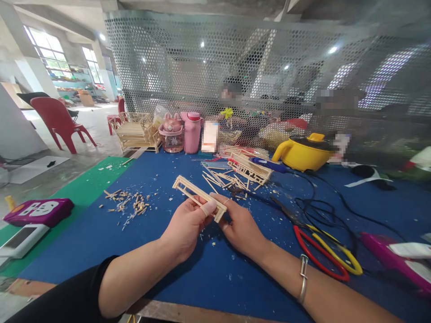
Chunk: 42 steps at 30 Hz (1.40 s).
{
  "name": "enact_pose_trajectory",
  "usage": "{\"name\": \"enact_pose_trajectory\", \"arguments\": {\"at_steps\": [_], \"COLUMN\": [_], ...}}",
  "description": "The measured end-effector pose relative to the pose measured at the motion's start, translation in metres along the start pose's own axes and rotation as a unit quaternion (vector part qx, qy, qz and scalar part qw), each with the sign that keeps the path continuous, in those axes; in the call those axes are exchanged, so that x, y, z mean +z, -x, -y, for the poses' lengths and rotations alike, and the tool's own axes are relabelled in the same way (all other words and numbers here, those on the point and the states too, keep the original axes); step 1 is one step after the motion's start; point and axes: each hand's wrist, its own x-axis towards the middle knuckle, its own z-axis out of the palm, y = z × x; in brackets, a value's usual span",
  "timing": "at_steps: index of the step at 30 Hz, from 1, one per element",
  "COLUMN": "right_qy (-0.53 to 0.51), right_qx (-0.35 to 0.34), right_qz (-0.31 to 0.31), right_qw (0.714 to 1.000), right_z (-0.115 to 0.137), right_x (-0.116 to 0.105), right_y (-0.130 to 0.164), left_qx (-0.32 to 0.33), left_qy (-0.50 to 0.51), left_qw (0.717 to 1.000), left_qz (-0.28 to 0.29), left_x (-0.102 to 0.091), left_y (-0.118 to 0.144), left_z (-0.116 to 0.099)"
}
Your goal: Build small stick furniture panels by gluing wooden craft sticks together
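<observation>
Both hands hold a small frame built from thin wooden sticks [188,187] above the blue tabletop [161,172]. My left hand [188,224] is closed around its middle, with the thumb along the sticks. At the near right end, my right hand [239,224] grips it with its fingers closed. The frame slants from upper left to lower right. Short cut stick pieces [139,204] lie to the left of the hands. Beyond them are longer loose sticks [218,177] and a second stick frame [249,168], with a blue-handled glue gun [269,164] resting by it.
Scissors with red and yellow handles [326,253] lie right of my right arm, near black cables [313,211]. A yellow pot [305,152], a pink bottle [192,134] and a stick-built model [136,132] stand along the back. A purple power strip [40,212] is at left.
</observation>
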Motion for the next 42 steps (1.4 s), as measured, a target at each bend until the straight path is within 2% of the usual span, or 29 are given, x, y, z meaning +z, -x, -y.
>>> {"name": "enact_pose_trajectory", "arguments": {"at_steps": [3, 6, 11, 14, 17, 19, 21, 25, 28, 31, 34, 42], "right_qy": [-0.082, -0.196, -0.383, -0.433, -0.453, -0.447, -0.414, -0.261, -0.139, -0.064, -0.035, 0.006], "right_qx": [0.031, 0.060, 0.125, 0.135, 0.136, 0.133, 0.119, 0.083, 0.079, 0.056, 0.023, -0.023], "right_qz": [0.018, 0.029, 0.051, 0.060, 0.061, 0.063, 0.058, 0.017, -0.027, -0.062, -0.084, -0.094], "right_qw": [0.996, 0.978, 0.914, 0.889, 0.879, 0.882, 0.900, 0.962, 0.987, 0.994, 0.996, 0.995], "right_z": [0.003, 0.005, 0.005, 0.006, 0.006, 0.005, 0.005, 0.008, 0.008, 0.006, 0.004, 0.001], "right_x": [-0.001, -0.002, -0.002, -0.003, -0.004, -0.004, -0.005, -0.008, -0.010, -0.010, -0.011, -0.011], "right_y": [-0.002, -0.004, -0.006, -0.006, -0.006, -0.006, -0.005, -0.003, -0.001, 0.001, 0.002, 0.003], "left_qx": [0.003, 0.020, 0.071, 0.092, 0.098, 0.095, 0.092, 0.080, 0.064, 0.057, 0.042, -0.036], "left_qy": [-0.006, -0.012, -0.076, -0.139, -0.179, -0.184, -0.182, -0.191, -0.181, -0.152, -0.127, -0.050], "left_qw": [1.000, 1.000, 0.994, 0.986, 0.979, 0.978, 0.979, 0.977, 0.980, 0.984, 0.987, 0.994], "left_qz": [0.007, 0.007, 0.030, 0.029, 0.021, 0.013, 0.018, 0.043, 0.058, 0.078, 0.089, 0.088], "left_x": [0.001, 0.000, 0.001, 0.002, 0.001, 0.000, -0.001, -0.002, 0.000, 0.002, 0.002, -0.002], "left_y": [0.002, 0.005, 0.011, 0.013, 0.013, 0.013, 0.012, 0.011, 0.013, 0.013, 0.013, 0.011], "left_z": [-0.001, 0.000, 0.002, 0.004, 0.007, 0.009, 0.011, 0.009, 0.006, 0.003, 0.005, 0.008]}}
